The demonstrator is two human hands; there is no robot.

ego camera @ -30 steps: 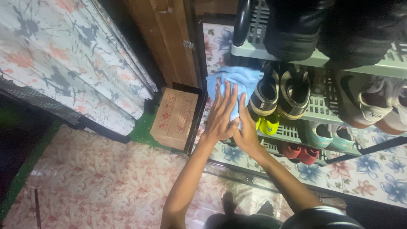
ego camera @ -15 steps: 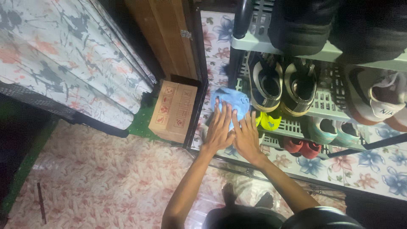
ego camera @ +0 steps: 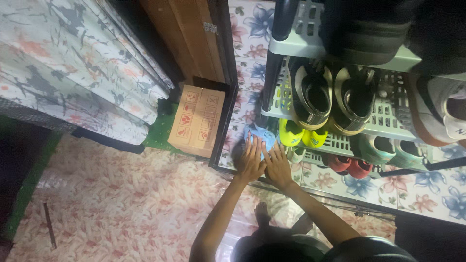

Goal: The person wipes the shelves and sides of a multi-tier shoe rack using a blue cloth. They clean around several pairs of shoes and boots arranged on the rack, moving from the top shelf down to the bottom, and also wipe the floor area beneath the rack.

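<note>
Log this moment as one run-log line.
left hand: flat on light blue cloth | right hand: same | cloth: against flowered wall beside grey plastic shoe rack

Both hands [ego camera: 264, 162] flat on cloth [ego camera: 261, 137] by shoe rack [ego camera: 340, 138]; cardboard box [ego camera: 197, 120] to left.

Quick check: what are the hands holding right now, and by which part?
Both hands, left and right, lie flat on a blue cloth, pressing its near edge against the flowered floor beside the shoe rack; neither grips it.
</note>
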